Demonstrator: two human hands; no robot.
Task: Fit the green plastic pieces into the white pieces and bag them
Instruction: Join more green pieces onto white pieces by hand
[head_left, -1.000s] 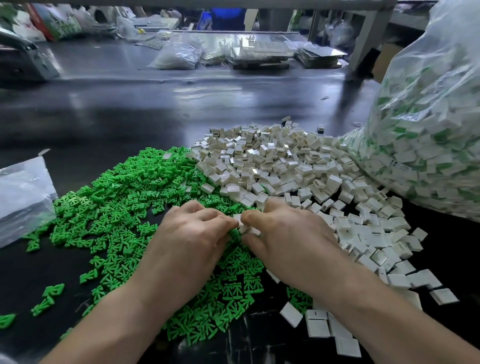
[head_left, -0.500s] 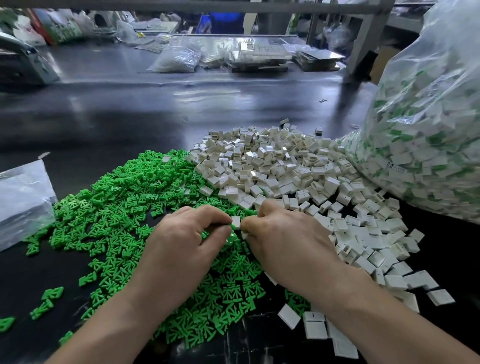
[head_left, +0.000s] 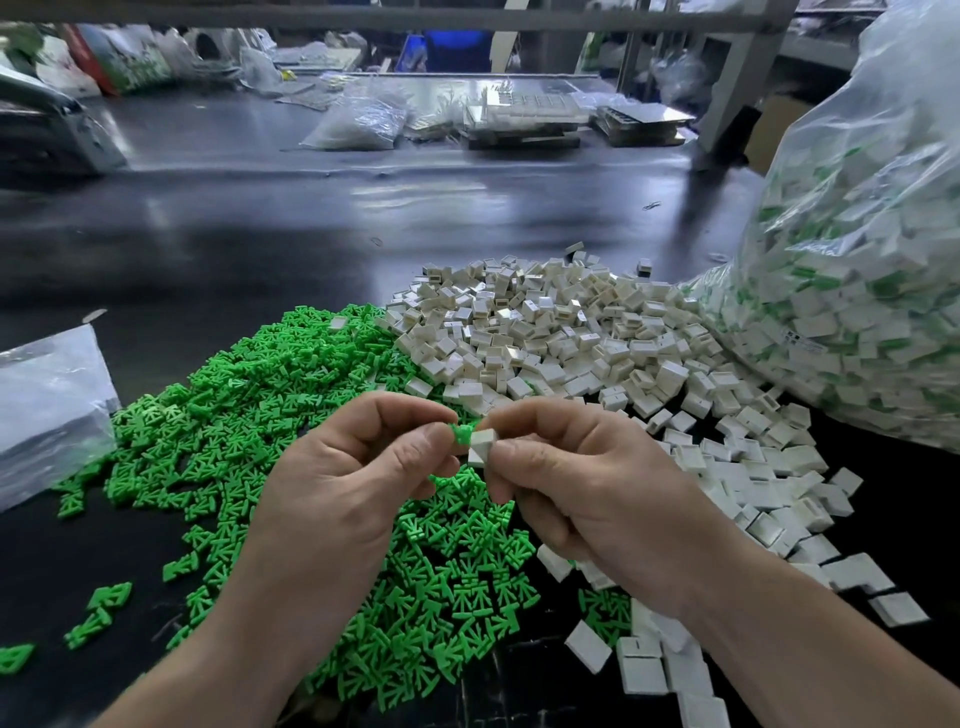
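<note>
My left hand (head_left: 358, 483) pinches a green plastic piece (head_left: 461, 433) between thumb and forefinger. My right hand (head_left: 587, 488) pinches a white piece (head_left: 482, 446), and the two parts meet in the air above the table. Below lies a wide heap of green pieces (head_left: 249, 415) on the left and a heap of white pieces (head_left: 571, 338) on the right. A large clear bag (head_left: 857, 270) of fitted white-and-green pieces leans at the far right.
A flat clear plastic bag (head_left: 47, 405) lies at the left edge on the dark table (head_left: 260, 249). Loose white pieces (head_left: 654, 670) are scattered near my right forearm. Bags and trays (head_left: 519, 119) stand at the back of the table.
Both hands have risen from the heaps. The left now holds a green piece and the right a white piece, brought together in the air.
</note>
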